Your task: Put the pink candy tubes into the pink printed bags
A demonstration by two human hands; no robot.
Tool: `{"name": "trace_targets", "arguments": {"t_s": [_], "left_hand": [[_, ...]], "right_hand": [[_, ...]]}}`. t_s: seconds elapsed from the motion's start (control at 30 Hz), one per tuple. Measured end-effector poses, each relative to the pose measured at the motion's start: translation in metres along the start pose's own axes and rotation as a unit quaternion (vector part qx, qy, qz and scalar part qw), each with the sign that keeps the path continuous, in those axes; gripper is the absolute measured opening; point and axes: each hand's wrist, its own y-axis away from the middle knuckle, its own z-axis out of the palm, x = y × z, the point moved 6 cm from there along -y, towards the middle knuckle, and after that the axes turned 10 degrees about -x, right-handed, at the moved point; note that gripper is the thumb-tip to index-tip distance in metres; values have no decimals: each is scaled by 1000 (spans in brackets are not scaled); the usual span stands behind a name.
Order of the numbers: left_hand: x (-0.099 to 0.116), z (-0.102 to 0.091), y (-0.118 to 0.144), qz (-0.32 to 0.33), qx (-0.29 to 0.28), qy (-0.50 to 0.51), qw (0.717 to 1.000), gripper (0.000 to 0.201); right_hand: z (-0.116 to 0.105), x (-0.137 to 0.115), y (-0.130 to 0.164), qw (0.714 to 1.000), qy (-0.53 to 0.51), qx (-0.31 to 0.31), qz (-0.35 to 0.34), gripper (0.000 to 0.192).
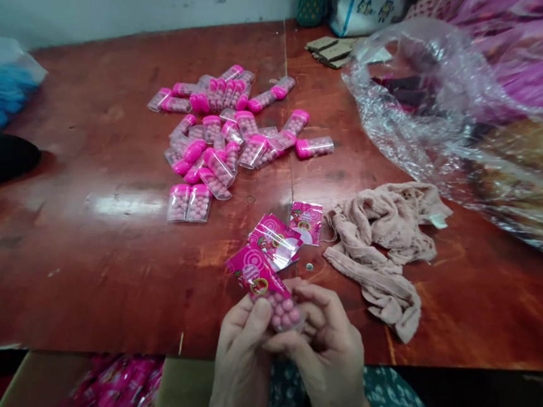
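Left hand (245,347) pinches pink wrapper (255,270) against candy box (285,312); right hand (323,344) pinches right edge. Box likely light, stiff, slippery: hold sides.

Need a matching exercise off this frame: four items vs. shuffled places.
1. Container of pink balls
2. Crumpled cloth
3. Blue-filled plastic bag
4. Pink packets

A. Picture's left edge
B. Below the table's near edge
C. Between left hand and right hand
D. Right of the loose wrappers

Pairs: 1-C, 2-D, 3-A, 4-B
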Motion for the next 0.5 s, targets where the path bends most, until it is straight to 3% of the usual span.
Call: {"name": "trace_targets", "arguments": {"t_s": [0.1, 0.17, 0.33, 0.5], "left_hand": [[-9, -5, 4, -30, 35, 8, 999, 17], [-16, -4, 6, -48, 30, 20, 998, 20], [-19, 5, 12, -63, -35, 11, 997, 20], [-19, 0, 17, -67, -53, -17, 996, 20]], "right_hand": [[-4, -9, -1, 995, 83, 2, -46, 55], [-3, -10, -3, 995, 88, -19, -41, 48], [6, 3, -4, 990, -45, -100, 91, 12], [10, 14, 1, 963, -127, -156, 181, 6]]}}
